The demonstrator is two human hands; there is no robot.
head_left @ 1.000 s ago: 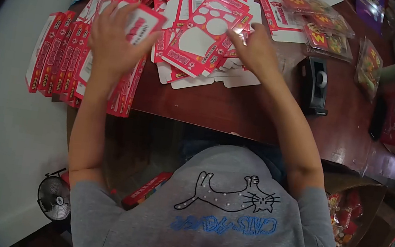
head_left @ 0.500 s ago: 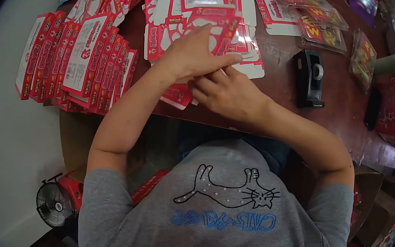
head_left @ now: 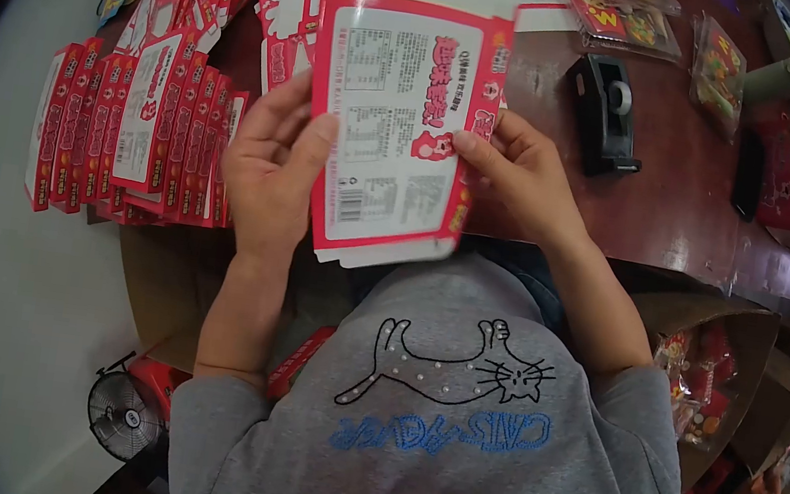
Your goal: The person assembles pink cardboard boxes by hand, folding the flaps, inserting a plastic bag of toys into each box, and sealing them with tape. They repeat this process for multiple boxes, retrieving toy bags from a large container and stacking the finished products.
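Note:
A red-and-white printed carton (head_left: 397, 126) is held up in front of me, its panel of text and a barcode facing me. White flaps show at its top and bottom ends. My left hand (head_left: 275, 165) grips the left edge, thumb on the printed face and fingers behind. On the right edge, my right hand (head_left: 527, 170) pinches with its thumb in front, the other fingers partly hidden behind the carton. Further unfolded cartons (head_left: 291, 5) lie on the table behind it, partly covered by it.
To the left stands a row of filled-out red cartons (head_left: 144, 126). A black tape dispenser (head_left: 603, 115) sits right of my hands on the dark table (head_left: 659, 203). Clear candy packs (head_left: 628, 22) lie at the back right. An open cardboard box (head_left: 740, 341) with packets stands below the table's right side.
My hands were crossed low over the cartons on the table. Now they are apart, and a carton is lifted toward me between them, back panel facing up.

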